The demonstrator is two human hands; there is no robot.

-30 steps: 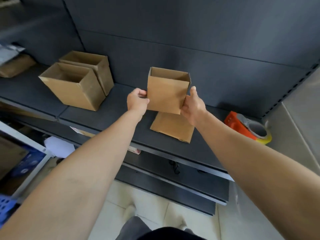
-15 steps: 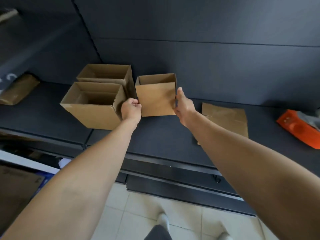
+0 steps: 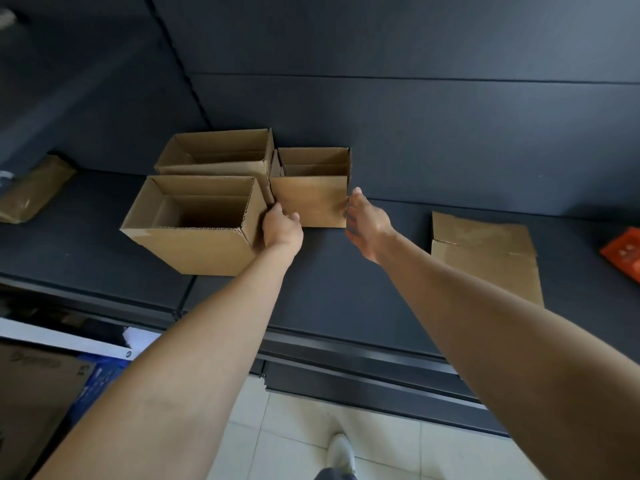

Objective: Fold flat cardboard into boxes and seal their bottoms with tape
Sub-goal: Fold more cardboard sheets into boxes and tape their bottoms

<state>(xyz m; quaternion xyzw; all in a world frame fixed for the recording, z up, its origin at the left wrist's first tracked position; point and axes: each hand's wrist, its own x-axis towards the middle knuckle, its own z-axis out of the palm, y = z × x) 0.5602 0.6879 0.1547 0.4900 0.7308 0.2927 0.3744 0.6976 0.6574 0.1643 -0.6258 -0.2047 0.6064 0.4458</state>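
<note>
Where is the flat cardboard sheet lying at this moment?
In the head view, the flat cardboard lies on the dark shelf at the right, beyond the right hand, with an orange object further right.

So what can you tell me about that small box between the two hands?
The small box is plain brown corrugated cardboard, folded up and standing upright on the dark shelf with its top open, so its inner walls show. It sits against the right side of two larger open boxes, near the back panel. The left hand touches its lower left corner and the right hand its right edge, fingers loose. Whether its bottom is taped cannot be seen.
</note>
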